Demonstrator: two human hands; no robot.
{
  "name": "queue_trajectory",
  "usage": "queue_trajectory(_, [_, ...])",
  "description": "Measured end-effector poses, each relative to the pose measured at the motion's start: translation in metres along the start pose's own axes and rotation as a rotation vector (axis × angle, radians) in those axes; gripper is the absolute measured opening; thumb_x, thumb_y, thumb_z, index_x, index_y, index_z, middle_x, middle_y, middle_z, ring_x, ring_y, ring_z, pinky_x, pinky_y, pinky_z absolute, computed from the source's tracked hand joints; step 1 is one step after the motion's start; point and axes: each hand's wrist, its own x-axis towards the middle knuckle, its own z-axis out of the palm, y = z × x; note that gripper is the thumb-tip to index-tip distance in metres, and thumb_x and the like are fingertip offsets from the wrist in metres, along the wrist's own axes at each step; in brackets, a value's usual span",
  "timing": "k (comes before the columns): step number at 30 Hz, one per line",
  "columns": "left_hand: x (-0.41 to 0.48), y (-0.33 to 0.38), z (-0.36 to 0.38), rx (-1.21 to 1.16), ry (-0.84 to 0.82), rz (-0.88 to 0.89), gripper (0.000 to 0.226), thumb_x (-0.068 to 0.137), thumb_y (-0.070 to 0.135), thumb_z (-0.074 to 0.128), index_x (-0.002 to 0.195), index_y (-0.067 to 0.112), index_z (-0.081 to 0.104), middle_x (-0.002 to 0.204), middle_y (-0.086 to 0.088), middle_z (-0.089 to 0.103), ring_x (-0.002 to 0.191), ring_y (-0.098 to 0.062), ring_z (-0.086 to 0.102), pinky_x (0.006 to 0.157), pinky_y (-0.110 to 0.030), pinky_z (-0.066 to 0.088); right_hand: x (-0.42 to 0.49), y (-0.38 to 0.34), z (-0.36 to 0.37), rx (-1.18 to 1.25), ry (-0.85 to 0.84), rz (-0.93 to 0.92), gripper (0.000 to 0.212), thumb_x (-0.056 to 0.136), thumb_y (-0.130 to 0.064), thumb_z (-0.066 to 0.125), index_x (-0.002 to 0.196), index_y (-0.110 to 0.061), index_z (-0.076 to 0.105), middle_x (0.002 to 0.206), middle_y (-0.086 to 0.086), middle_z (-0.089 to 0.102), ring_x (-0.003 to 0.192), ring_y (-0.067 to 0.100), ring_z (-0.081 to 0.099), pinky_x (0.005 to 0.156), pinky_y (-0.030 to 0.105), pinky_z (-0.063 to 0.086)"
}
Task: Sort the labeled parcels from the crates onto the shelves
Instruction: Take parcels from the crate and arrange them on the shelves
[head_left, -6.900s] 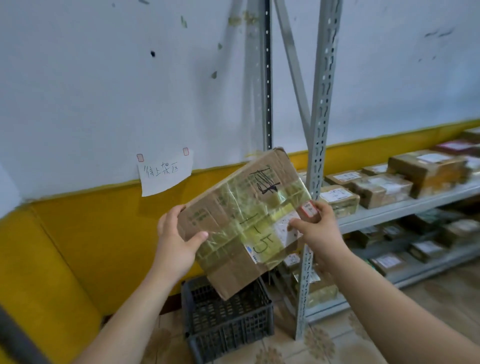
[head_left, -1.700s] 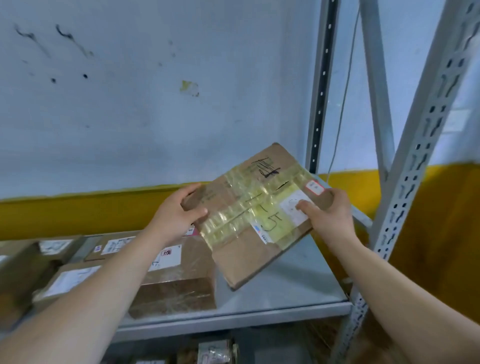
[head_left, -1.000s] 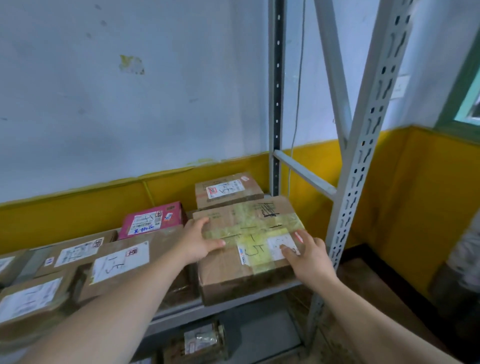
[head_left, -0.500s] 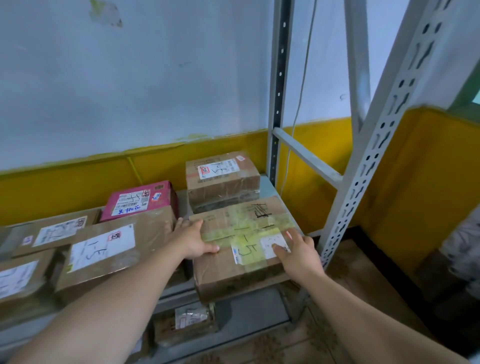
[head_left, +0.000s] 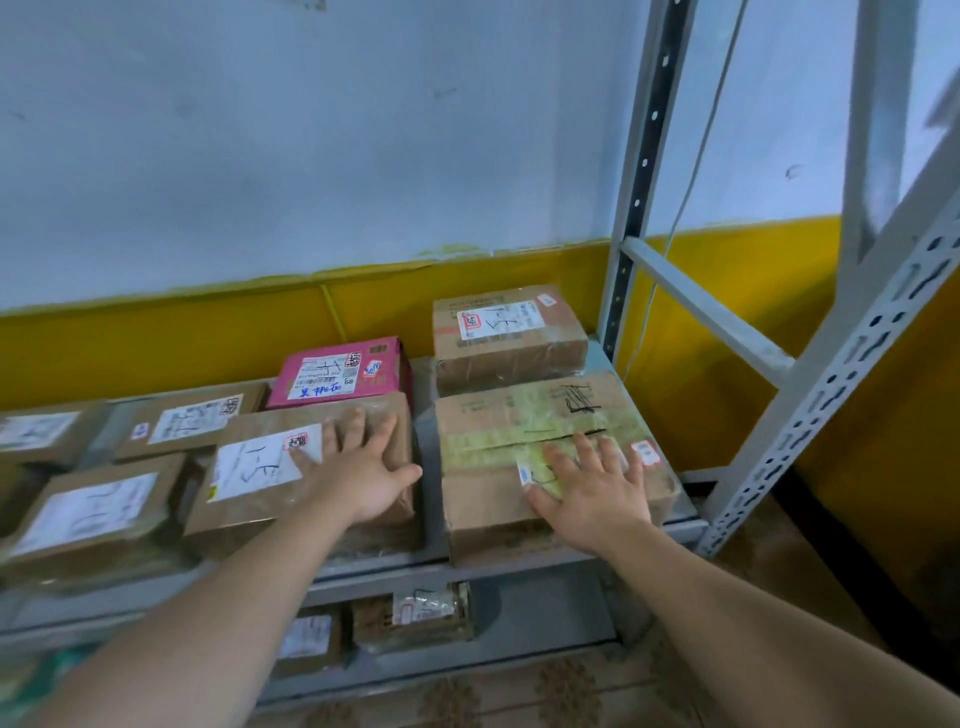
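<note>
I see my right hand (head_left: 592, 493) spread flat on the taped parcel (head_left: 550, 457), which lies on the shelf (head_left: 675, 525) at its end by the post. My left hand (head_left: 363, 467) rests open, gripping nothing, on the neighbouring labelled box (head_left: 291, 478) just beside it.

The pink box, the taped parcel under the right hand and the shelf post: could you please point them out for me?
pink box (head_left: 332, 375): head view, on its white label.
taped parcel (head_left: 524, 415): head view, on its taped top face.
shelf post (head_left: 640, 171): head view, on the rear upright's slotted strip.
</note>
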Motion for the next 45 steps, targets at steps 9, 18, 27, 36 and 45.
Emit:
queue_trajectory(9, [-0.003,0.0,0.0,0.021,0.013,0.029,0.08,0.088,0.073,0.029,0.151,0.043,-0.01,0.16,0.003,-0.021,0.146,-0.033,-0.019,0.111,-0.068,-0.005,0.012,-0.003,-0.001,-0.014,0.018,0.03,0.075,0.09,-0.075,0.018,0.156,-0.039,0.012,0.166,0.002,0.003,0.152,0.029,-0.002,0.12,0.056,-0.002])
queue_trajectory(18, [-0.007,-0.004,0.001,-0.027,0.01,0.096,0.08,0.087,0.073,0.033,0.15,0.046,-0.008,0.16,0.005,-0.02,0.146,-0.032,-0.021,0.112,-0.067,-0.006,0.004,-0.006,0.0,-0.003,0.01,0.077,0.077,0.09,-0.076,0.018,0.156,-0.038,0.009,0.167,0.001,0.002,0.152,0.028,-0.002,0.121,0.053,-0.005])
queue_trajectory(27, [0.007,0.006,-0.018,-0.021,0.059,0.157,0.081,0.088,0.072,0.037,0.154,0.035,0.008,0.163,-0.001,-0.004,0.149,-0.032,-0.006,0.114,-0.066,0.003,0.013,-0.007,-0.021,0.07,0.027,0.101,0.068,0.092,-0.073,0.031,0.151,-0.038,0.029,0.161,0.003,0.023,0.147,0.03,0.019,0.119,0.051,0.014])
queue_trajectory(36, [0.043,0.052,-0.043,-0.108,0.082,0.078,0.077,0.091,0.069,0.035,0.154,0.032,0.009,0.163,-0.004,0.001,0.149,-0.03,-0.002,0.117,-0.059,0.004,0.09,0.031,-0.063,0.109,0.11,0.07,0.073,0.093,-0.065,0.044,0.153,-0.029,0.025,0.162,0.006,0.019,0.149,0.029,0.015,0.12,0.047,0.02])
queue_trajectory(45, [0.1,0.076,-0.038,-0.228,0.105,0.018,0.074,0.092,0.064,0.04,0.153,0.032,0.013,0.162,-0.008,0.011,0.148,-0.032,0.009,0.118,-0.054,0.01,0.168,0.026,-0.088,0.306,0.12,0.021,0.078,0.094,-0.061,0.043,0.156,-0.037,0.002,0.162,0.006,0.015,0.149,0.033,0.013,0.116,0.055,0.027])
